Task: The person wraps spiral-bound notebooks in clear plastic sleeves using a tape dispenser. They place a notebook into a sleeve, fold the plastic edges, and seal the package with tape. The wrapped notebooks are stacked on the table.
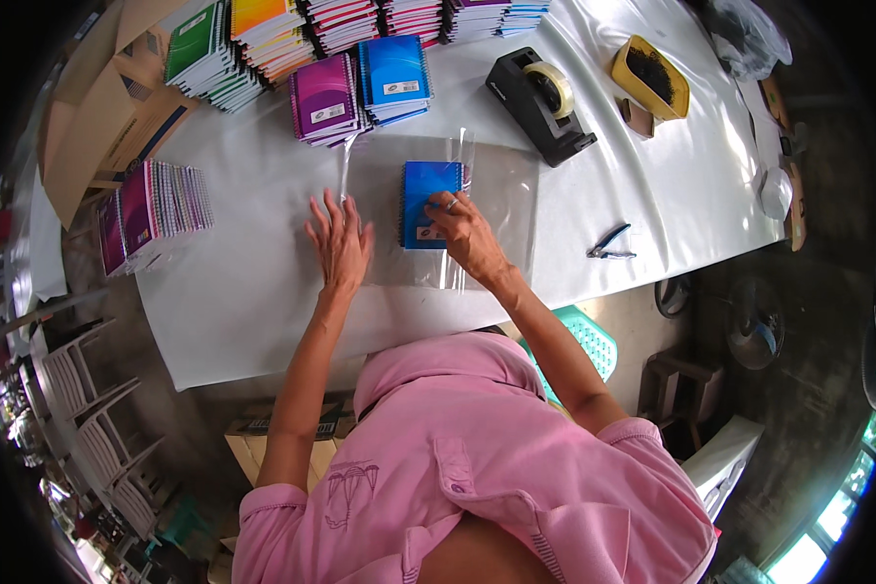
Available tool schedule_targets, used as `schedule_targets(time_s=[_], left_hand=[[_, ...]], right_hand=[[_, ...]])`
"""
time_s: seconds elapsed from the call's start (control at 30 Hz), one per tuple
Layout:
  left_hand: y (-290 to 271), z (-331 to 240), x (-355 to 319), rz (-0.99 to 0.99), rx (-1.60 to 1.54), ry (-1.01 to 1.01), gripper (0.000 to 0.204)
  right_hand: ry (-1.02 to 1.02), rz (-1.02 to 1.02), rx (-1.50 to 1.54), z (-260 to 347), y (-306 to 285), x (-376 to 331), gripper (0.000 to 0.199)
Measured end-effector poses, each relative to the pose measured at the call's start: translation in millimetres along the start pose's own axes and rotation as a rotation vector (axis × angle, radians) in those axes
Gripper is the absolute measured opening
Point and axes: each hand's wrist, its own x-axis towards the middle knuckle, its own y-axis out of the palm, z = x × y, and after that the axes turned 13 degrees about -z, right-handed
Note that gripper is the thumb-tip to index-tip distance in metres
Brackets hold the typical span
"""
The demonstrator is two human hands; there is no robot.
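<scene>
A blue spiral notebook (420, 187) lies on a clear plastic sheet (506, 185) spread over the table. The fingers of my right hand (469, 232) are bent over the notebook's right side and grip it; its fingertips are partly hidden. To the left of the notebook, my left hand (339, 243) rests with fingers spread at the sheet's left edge and holds nothing. Behind the sheet stand a short stack of purple notebooks (321, 97) and a short stack of blue notebooks (393, 73).
Taller notebook stacks (263, 21) line the far edge. A black tape dispenser (530, 102), a yellow tub (676, 102) of dark bits and blue-handled nippers (610, 243) are on the right. At left, a wrapped purple notebook bundle (151, 219) stands near an open cardboard box (107, 122).
</scene>
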Motion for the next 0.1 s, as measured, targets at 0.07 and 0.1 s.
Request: schedule_targets(time_s=[0.07,0.1], left_hand=[[15.2,15.6,-11.5,-0.079,0.034,0.185,0.067],[31.6,24.0,-21.5,-0.117,0.054,0.273,0.069]], right_hand=[[0.003,-0.001,0.001,-2.6,5.7,-2.2,0.027],[0.002,0.001,0.005,-3.8,10.5,-4.3,0.026]])
